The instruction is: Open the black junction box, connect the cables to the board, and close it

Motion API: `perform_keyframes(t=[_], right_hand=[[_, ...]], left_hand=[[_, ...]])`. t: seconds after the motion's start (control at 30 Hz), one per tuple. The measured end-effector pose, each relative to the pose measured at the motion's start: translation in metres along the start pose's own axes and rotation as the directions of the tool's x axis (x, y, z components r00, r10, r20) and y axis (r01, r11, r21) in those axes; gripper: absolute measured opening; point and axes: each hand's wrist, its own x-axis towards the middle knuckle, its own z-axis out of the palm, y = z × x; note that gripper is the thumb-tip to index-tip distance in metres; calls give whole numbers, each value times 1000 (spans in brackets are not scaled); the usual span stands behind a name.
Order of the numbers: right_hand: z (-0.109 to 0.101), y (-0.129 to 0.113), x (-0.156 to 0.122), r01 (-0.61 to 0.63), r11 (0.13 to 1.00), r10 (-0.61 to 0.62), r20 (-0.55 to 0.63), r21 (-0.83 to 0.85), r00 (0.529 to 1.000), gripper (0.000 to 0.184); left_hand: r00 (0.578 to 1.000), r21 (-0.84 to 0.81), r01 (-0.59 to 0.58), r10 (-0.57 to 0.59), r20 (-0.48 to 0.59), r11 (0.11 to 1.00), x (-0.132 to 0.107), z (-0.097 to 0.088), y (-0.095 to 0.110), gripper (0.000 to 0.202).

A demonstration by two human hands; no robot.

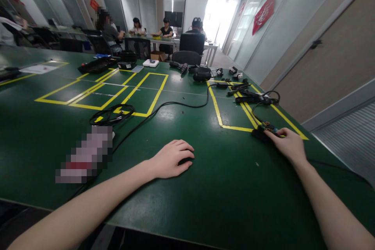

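The right hand (288, 146) rests on a small black connector block (263, 132) at the worktop's (222, 187) right side, fingers touching it but not lifting. The left hand (172, 159) lies flat, fingers together, empty. Cables (175, 105) lie loose nearby; nothing looks joined yet.

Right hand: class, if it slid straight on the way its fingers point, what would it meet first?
The right hand already touches the small black connector block; that comes first, then probably the yellow tape line.

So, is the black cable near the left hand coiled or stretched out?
Coiled. The black cable lies in loose loops on the green table, beyond the left hand, not touching it.
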Motion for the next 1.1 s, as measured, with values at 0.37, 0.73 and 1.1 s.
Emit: perform_keyframes(t=[0.37,0.73,1.1], right_hand=[[21,-116,-79,274,793,-455,231,544,860,48],[13,-149,-133,406,463,-837,239,788,492,30],[15,-147,-128,475,402,-822,80,783,564,19]], left_hand=[[1000,-8,20,-20,-4,1000,1,-1,2,18],[993,2,-19,19,-114,1000,-1,-4,13,24],[994,23,48,-46,-96,999,3,-4,11,38]])
